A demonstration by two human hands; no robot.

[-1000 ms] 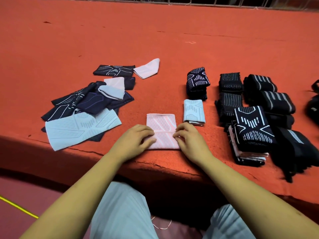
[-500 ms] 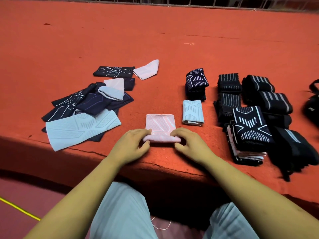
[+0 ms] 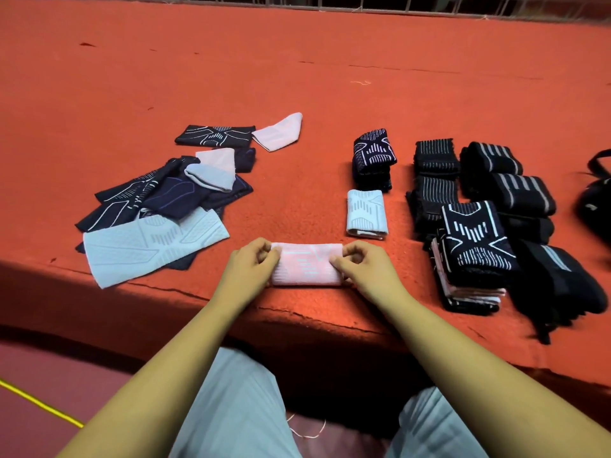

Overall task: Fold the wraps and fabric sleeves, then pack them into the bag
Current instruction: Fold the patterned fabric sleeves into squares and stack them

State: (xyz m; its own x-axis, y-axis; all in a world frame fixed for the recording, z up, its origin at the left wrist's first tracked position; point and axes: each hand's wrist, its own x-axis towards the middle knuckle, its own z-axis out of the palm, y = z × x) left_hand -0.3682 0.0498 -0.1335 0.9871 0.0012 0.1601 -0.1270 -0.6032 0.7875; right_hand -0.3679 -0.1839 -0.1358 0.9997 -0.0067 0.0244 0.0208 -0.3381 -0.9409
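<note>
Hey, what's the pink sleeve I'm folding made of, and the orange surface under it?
The pink sleeve: likely soft stretch knit, matte, judging by its ribbed pattern and rounded fold; fibre unclear. The orange surface: apparently a matte felt-like covering, cracked along the front edge.

Shows two forearms bare all the way to the wrists: left forearm (image 3: 185, 352), right forearm (image 3: 463, 355). Ends in bare hands, left hand (image 3: 251, 267) and right hand (image 3: 368, 274). Wears pale grey-blue legwear over both thighs, left leg (image 3: 231, 408) and right leg (image 3: 439, 431). Smooth, matte cloth with fine lengthwise ribs, plainest on the left leg. Looks lighter on the left leg, dimmer on the right. Cannot tell shorts from trousers, with hems outside the view. Thin pale thread (image 3: 307, 437) between the legs; cannot tell whether part of the clothing.
</note>
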